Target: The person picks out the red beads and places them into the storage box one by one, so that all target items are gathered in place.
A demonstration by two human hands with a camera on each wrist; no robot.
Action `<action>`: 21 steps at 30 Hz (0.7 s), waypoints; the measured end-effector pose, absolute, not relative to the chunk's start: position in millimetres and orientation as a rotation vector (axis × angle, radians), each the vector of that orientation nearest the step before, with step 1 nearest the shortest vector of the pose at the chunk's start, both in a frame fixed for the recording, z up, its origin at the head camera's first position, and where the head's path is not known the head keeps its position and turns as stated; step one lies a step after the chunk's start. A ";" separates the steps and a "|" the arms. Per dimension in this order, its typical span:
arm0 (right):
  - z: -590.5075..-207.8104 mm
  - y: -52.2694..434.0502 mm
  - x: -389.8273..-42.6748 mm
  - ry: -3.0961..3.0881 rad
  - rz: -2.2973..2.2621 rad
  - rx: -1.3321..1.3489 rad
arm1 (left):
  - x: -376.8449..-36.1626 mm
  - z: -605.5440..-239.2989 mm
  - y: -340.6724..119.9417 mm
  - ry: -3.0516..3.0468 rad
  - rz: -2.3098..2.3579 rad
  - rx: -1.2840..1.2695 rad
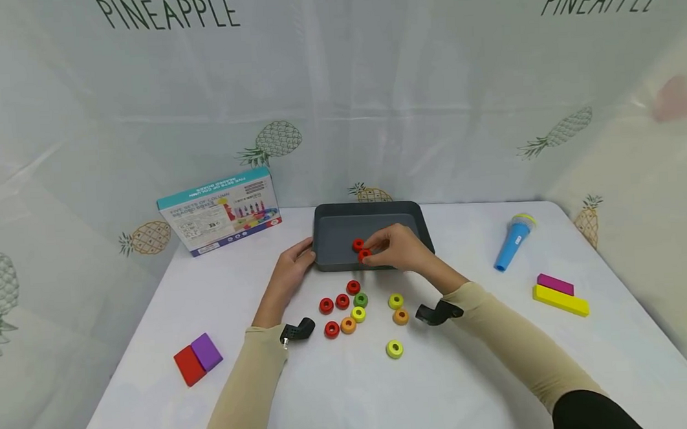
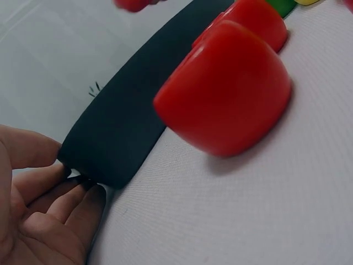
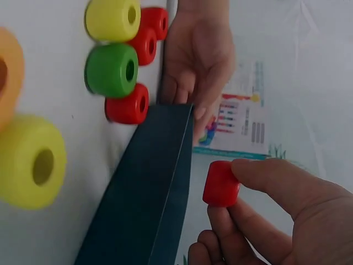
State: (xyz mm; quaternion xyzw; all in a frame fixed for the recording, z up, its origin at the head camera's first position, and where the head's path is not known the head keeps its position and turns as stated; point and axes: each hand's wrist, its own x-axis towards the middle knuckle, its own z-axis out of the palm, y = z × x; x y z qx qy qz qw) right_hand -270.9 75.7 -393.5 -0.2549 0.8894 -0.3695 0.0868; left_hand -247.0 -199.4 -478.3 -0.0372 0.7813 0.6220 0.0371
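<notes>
A dark grey tray (image 1: 338,222) stands at the back of the white table. My left hand (image 1: 290,267) grips its near left corner; in the left wrist view the thumb is at the rim and the fingers (image 2: 83,215) lie against the outside. Over the tray's near side, my right hand (image 1: 400,247) pinches a red bead (image 3: 222,184) between thumb and fingertips. Another red bead (image 1: 358,244) is in the tray, just beyond the held one. In front of the tray lie several loose beads: red (image 1: 326,306), green (image 1: 361,300), yellow (image 1: 394,349) and orange (image 1: 401,316).
A printed box (image 1: 221,211) leans at the back left. Red (image 1: 189,366) and purple (image 1: 207,352) blocks lie at the left. On the right are a blue toy microphone (image 1: 512,244), a magenta block (image 1: 555,284) and a yellow block (image 1: 560,301). A pineapple-print curtain (image 1: 431,106) hangs behind.
</notes>
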 end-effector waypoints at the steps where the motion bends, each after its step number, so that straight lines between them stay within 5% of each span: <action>1: -393.1 75.0 -274.5 2.654 -1.099 -0.755 | -246.9 -478.2 -199.1 2.397 1.910 -0.114; 21: -406.5 56.6 -334.7 2.724 -1.099 -0.497 | -247.0 -478.2 -197.2 2.430 1.879 -0.108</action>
